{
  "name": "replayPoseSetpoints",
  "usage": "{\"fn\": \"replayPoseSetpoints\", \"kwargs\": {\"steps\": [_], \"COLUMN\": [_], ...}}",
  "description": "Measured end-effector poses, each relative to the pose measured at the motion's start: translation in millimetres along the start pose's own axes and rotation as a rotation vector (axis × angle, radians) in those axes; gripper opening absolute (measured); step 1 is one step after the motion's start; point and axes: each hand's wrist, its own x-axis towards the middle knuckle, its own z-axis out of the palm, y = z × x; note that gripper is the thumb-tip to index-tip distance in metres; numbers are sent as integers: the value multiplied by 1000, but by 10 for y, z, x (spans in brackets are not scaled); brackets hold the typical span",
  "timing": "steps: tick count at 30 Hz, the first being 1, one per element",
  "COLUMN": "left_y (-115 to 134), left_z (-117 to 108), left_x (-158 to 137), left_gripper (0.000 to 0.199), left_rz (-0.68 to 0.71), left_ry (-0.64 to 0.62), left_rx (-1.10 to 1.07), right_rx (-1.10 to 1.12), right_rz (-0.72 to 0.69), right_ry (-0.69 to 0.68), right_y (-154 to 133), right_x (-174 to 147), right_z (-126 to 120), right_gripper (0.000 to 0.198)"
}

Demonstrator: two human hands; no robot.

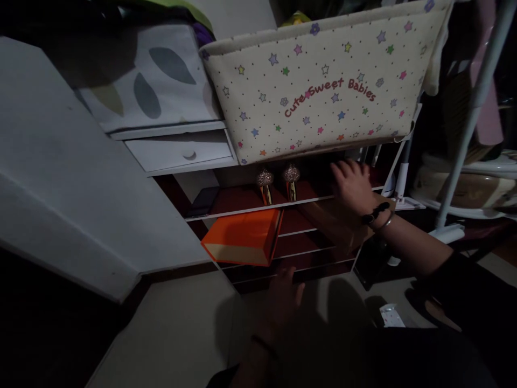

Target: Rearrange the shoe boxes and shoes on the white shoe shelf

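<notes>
- An orange box [247, 231] jutted from the rack beneath its upper shelf [238, 195], its cream side facing out and down.
- The left hand [283, 296] hung in deep shadow just below the orange box's right end, its thumb and fingers spread apart, released.
- The right hand [352, 186] reached in at upper-shelf level, above and well to the right of the orange box, back of the hand up and fingers loosely bent; in that gloom, I could not tell whether they grasped anything.
- A black band [375, 214] and a metal bangle [389, 220] circled the right wrist.
- A brown box [342, 231] sat to the right of the orange box, below the right hand.
- Two gold ornaments [291, 183] with glittery tops stood upright on the upper shelf, above the orange box's right end.
- A dark slab [204, 200] lay on that shelf, above the orange box's left end.
- Higher over the orange box were a white drawer [177, 152], to the left, and a star-patterned bin [327, 108], to the right.
</notes>
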Motion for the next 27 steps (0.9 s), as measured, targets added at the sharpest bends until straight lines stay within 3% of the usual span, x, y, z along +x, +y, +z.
{"fn": "replayPoseSetpoints", "kwargs": {"steps": [3, 5, 7, 10, 12, 16, 22, 25, 27], "left_y": [36, 75, 113, 153, 176, 212, 156, 112, 96], "left_z": [-33, -69, -116, -191, -230, -249, -180, -221, -273], "left_x": [2, 1, -4, -17, -25, -34, -60, -73, -80], "left_gripper": [49, 52, 55, 57, 56, 55, 50, 47, 44], "left_rz": [-33, -59, -80, -93, -92, -94, -92, -54, -26], "left_ry": [-54, -91, -130, -184, -180, -174, -172, -193, -209], "left_rx": [38, 55, 58, 54, 60, 59, 70, 69, 57], "right_rx": [122, 136, 95, 15, 8, 176, 427, 387, 336], "right_rz": [-436, -548, -422, -80, 13, -18, 130, 117, -7], "right_ry": [-69, -105, -104, -50, -32, -112, -196, -201, -196], "right_y": [-369, -555, -632, -621, -643, -960, -1677, -1882, -1946], "right_x": [150, 217, 227, 166, 136, 214, 583, 739, 781], "right_z": [-6, 28, 58, 35, -23, -60, 228, 301, 314], "right_gripper": [61, 64, 64, 62, 60, 56, 81, 67, 58]}}
